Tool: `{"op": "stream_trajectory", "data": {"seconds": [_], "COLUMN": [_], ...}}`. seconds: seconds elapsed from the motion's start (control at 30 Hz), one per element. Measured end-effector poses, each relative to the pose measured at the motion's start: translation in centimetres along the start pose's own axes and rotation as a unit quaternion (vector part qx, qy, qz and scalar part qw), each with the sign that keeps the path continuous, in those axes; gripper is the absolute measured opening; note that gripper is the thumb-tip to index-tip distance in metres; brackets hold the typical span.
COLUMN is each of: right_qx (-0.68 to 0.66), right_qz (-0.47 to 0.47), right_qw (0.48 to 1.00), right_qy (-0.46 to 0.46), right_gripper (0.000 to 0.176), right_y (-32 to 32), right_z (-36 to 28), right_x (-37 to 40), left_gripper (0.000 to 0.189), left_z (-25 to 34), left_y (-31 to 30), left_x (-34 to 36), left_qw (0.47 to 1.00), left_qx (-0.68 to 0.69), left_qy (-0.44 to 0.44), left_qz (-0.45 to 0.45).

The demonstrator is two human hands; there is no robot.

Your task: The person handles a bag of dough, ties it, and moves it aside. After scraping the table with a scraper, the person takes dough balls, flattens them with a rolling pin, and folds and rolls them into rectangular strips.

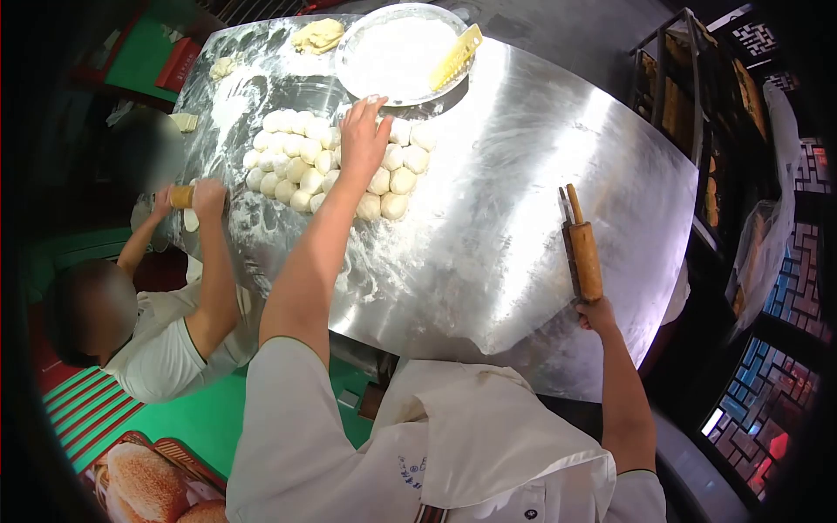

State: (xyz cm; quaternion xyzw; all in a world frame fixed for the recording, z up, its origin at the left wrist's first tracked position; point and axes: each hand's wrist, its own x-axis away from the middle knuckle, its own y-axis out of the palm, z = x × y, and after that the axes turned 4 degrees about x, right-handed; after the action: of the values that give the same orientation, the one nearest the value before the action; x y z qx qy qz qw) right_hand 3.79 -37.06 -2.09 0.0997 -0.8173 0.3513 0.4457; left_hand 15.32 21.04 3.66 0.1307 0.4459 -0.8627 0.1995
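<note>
At the far left, a co-worker (166,349) in a pale short-sleeved top is leaning in at the floury steel table (523,131), and that person's hands (207,199) are gripping a short wooden cylinder (181,196), with a pale piece of dough (191,220) lying just beside it. Further along, near the far edge, a small dough lump (225,68) is sitting on the flour, and a larger yellow dough mass (318,37) is resting near the bowl. The dough balls (311,150) are lying in close rows on the left half of the table, dusted with white, many of them touching. The left hand (364,131) is extending over these rows, its grip released and its fingers spreading toward the bowl's near rim; whether it is touching any ball cannot be told. Just beyond, the wide bowl (343,65) is holding white flour, and a yellow perforated scraper (455,57) is leaning at its right side. Toward the table's right side, a wooden rolling pin (586,261) is pointing away from the wearer, and the right hand (596,315) is clenching its near handle. Beyond the table, a dark rack (656,39) is standing at the right.
</note>
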Motion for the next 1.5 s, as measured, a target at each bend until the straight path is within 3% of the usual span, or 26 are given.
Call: {"op": "stream_trajectory", "data": {"seconds": [0.1, 0.17, 0.3, 0.37, 0.43, 0.5, 0.57, 0.63, 0.77, 0.83, 0.87, 0.9, 0.97, 1.03, 1.1, 1.13, 1.27, 1.33, 1.37, 1.43, 1.5], "right_qx": [0.013, 0.003, 0.023, 0.025, 0.031, 0.039, 0.047, 0.037, 0.042, 0.058, 0.071, 0.071, 0.068, 0.067, 0.065, 0.067, 0.084, 0.061, 0.043, 0.071, 0.095], "right_qz": [0.0, 0.001, 0.014, 0.022, 0.036, 0.03, 0.022, 0.024, 0.022, 0.016, 0.013, 0.013, 0.009, 0.007, 0.004, 0.006, 0.01, 0.009, 0.01, 0.015, 0.025], "right_qw": [1.0, 1.0, 0.999, 0.999, 0.999, 0.999, 0.998, 0.999, 0.999, 0.998, 0.997, 0.997, 0.998, 0.998, 0.997, 0.998, 0.996, 0.998, 0.998, 0.996, 0.994], "right_qy": [0.002, 0.005, 0.02, 0.029, 0.006, 0.013, 0.02, 0.004, -0.004, -0.004, -0.004, -0.006, -0.01, -0.02, -0.029, -0.021, -0.014, -0.026, -0.038, -0.045, -0.046], "right_gripper": [0.013, 0.013, 0.011, 0.011, 0.012, 0.013, 0.013, 0.014, 0.014, 0.014, 0.014, 0.014, 0.015, 0.015, 0.017, 0.017, 0.018, 0.018, 0.019, 0.019, 0.02], "right_y": [-0.2, -0.1, 0.0, 0.0, 0.0, -0.2, -0.1, -0.1, -0.2, -0.3, -0.3, -0.2, -0.3, -0.3, -0.5, -0.4, -0.3, -0.3, -0.3, -0.3, -0.6], "right_z": [-0.6, -0.8, -1.3, -1.5, -1.6, -1.9, -2.0, -1.7, -1.2, -0.7, -0.7, -0.7, -0.4, -0.4, 0.1, 0.2, 0.0, 0.1, 0.2, 0.1, 0.1], "right_x": [0.6, 0.8, 1.1, 1.5, 1.6, 1.7, 1.7, 1.5, 1.2, 0.9, 0.6, 0.4, 0.1, 0.1, 0.0, -0.3, -0.2, -0.4, -0.2, 0.1, 0.2], "left_gripper": [0.033, 0.04, 0.046, 0.044, 0.04, 0.039, 0.036, 0.036, 0.032, 0.037, 0.046, 0.046, 0.049, 0.05, 0.05, 0.053, 0.056, 0.057, 0.057, 0.055, 0.052], "left_z": [-1.2, -2.1, -2.8, -3.5, 0.3, 1.2, 0.3, 2.7, 3.4, 1.5, 1.0, 2.5, 5.4, 3.7, 1.8, 1.2, 5.5, 8.7, 8.3, 6.6, 9.7], "left_y": [3.2, 5.7, 7.5, 7.9, 5.3, 3.5, 2.5, -2.7, -6.3, -6.2, -5.6, -6.0, -6.2, -4.5, -2.7, -2.3, -3.3, -3.4, -2.5, 0.9, 2.2], "left_x": [-6.2, -8.8, -10.7, -10.4, -9.8, -7.9, -4.3, -1.4, 2.9, 6.1, 7.9, 8.4, 9.4, 11.7, 12.6, 12.9, 12.8, 13.2, 14.1, 15.8, 16.2], "left_qw": [0.996, 0.96, 0.911, 0.944, 0.938, 0.95, 0.924, 0.893, 0.924, 0.945, 0.965, 0.966, 0.909, 0.908, 0.905, 0.896, 0.911, 0.932, 0.932, 0.96, 0.954], "left_qx": [-0.038, -0.153, -0.228, -0.152, -0.14, 0.044, 0.067, 0.08, 0.071, 0.175, 0.066, 0.065, -0.158, -0.165, -0.237, -0.227, -0.109, -0.069, -0.07, -0.078, 0.012], "left_qy": [-0.015, -0.1, -0.13, -0.093, -0.134, -0.18, -0.242, -0.136, -0.141, -0.074, 0.09, 0.091, 0.14, 0.152, 0.207, 0.22, 0.184, 0.056, 0.056, -0.033, -0.066], "left_qz": [-0.084, -0.213, -0.318, -0.278, -0.287, -0.251, -0.287, -0.421, -0.349, -0.268, -0.236, -0.234, -0.359, -0.354, -0.288, -0.311, -0.353, -0.35, -0.351, -0.265, -0.291]}}
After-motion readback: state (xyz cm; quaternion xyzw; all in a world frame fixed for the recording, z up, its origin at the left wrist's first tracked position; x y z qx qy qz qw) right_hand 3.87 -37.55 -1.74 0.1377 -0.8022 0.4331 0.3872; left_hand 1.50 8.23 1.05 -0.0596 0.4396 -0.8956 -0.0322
